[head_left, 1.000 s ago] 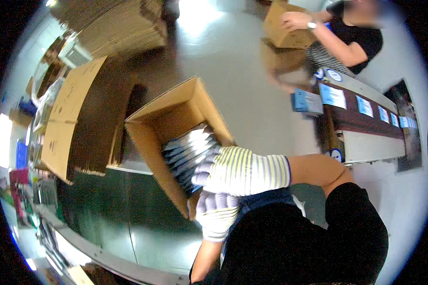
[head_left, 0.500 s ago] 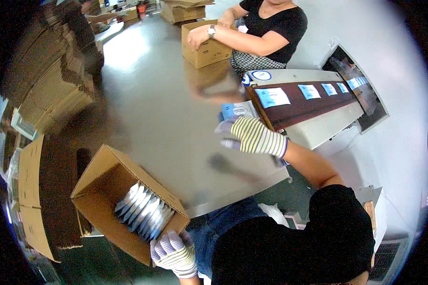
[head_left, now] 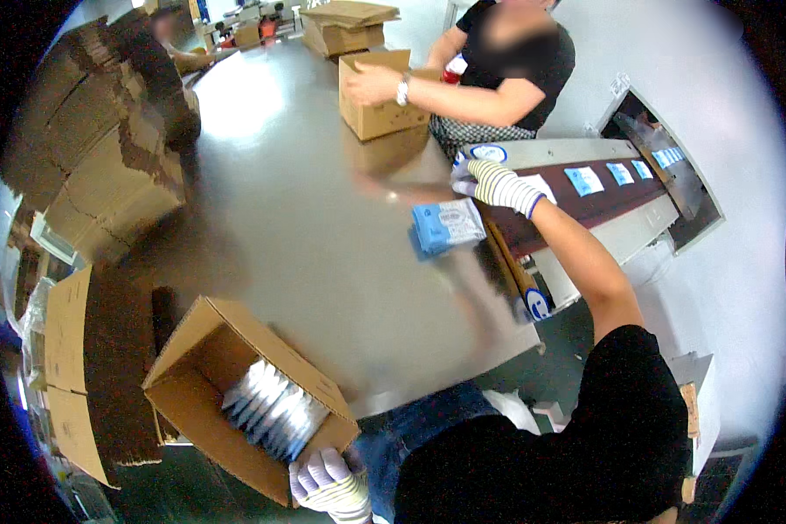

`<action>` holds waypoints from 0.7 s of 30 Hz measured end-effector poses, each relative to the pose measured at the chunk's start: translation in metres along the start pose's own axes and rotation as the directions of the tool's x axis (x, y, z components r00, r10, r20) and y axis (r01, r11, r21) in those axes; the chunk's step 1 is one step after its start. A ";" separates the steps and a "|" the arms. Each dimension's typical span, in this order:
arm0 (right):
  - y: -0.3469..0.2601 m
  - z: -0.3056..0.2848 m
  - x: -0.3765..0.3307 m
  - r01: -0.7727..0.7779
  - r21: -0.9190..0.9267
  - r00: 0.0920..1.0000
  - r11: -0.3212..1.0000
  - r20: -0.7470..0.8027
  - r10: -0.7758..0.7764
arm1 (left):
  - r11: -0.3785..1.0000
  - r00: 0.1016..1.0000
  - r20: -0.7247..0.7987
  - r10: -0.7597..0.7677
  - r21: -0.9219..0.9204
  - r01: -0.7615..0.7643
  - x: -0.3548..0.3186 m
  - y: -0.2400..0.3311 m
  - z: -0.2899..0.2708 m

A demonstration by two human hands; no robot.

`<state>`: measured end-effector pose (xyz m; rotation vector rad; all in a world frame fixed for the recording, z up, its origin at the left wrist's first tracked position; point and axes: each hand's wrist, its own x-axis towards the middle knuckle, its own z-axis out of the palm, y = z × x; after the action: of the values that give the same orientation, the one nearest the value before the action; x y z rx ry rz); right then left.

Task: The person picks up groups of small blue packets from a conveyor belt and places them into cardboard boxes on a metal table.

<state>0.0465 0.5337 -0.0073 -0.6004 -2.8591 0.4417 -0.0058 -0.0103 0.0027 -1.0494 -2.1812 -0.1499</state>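
Observation:
My left hand (head_left: 330, 485), in a striped knit glove, grips the near edge of an open cardboard box (head_left: 188, 384), with its fingers over the rim. The tilted box holds a row of several flat blue-and-white packets (head_left: 275, 410). My right hand (head_left: 498, 185), gloved alike, is at the near end of a conveyor belt (head_left: 555, 210). Its fingers curl at the leading edge of a packet (head_left: 540, 187), which the hand mostly covers. Just below that hand, a small stack of blue-and-white packets (head_left: 450, 225) lies on the metal table beside the belt's end.
More packets (head_left: 583, 181) sit spaced along the belt, which comes through a wall opening (head_left: 672, 175). Across the metal table (head_left: 323, 262), a co-worker's hand (head_left: 371, 85) rests on another cardboard box (head_left: 380, 120). Flattened cardboard (head_left: 105, 192) is piled at the left.
My right hand has moved up and right, from over the stack of packets to the packet at the belt's end. The stack is now uncovered. My left hand stays on the box.

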 end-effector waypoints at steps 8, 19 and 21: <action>0.004 -0.023 0.042 0.007 -0.203 0.977 0.979 0.209 0.036 | 0.995 0.998 -0.020 -0.056 -0.080 0.054 0.012 0.000 -0.005; 0.006 0.052 0.066 0.197 -0.143 0.565 0.970 0.825 0.007 | 0.998 0.999 -0.046 -0.023 -0.055 0.020 0.018 -0.002 -0.010; -0.031 0.057 0.056 -0.020 -0.232 0.578 0.973 0.791 0.201 | 0.999 0.998 -0.056 -0.031 -0.025 0.029 0.018 -0.003 -0.009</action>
<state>-0.0291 0.5163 -0.0440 -0.7685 -3.8143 0.5698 -0.0105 -0.0043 0.0218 -1.0139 -2.1497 -0.2175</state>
